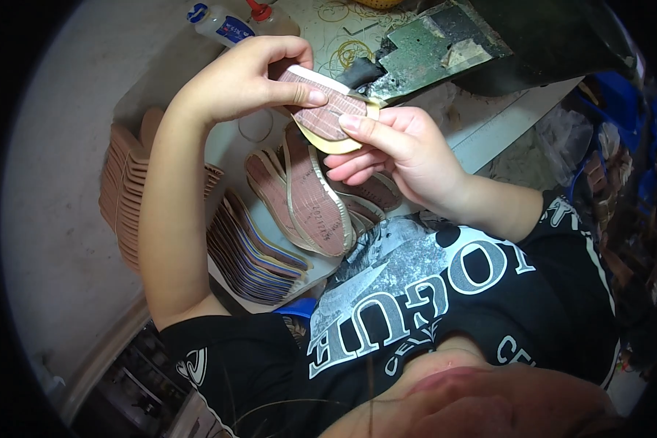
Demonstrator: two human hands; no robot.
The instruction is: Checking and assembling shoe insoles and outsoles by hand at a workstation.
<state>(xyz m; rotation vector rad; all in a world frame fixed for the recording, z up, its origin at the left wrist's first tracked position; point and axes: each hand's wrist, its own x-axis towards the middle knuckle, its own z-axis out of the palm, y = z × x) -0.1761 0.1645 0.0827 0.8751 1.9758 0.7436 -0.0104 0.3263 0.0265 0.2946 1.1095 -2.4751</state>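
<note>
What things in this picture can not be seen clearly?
- Head view: the insole is partly covered by the left hand and right hand.
- The glue bottle is cut by the top edge.
- The insole stacks are partly hidden behind the left forearm.

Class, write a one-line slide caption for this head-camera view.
Left hand and right hand hold a shoe insole above stacked insoles.

Both hands (pixel 248 77) (pixel 398 150) raised, fingers pinching, elbows bent.

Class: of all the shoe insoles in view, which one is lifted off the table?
The brown insole pinched between left hand and right hand; the other insoles lie on the table.
</note>
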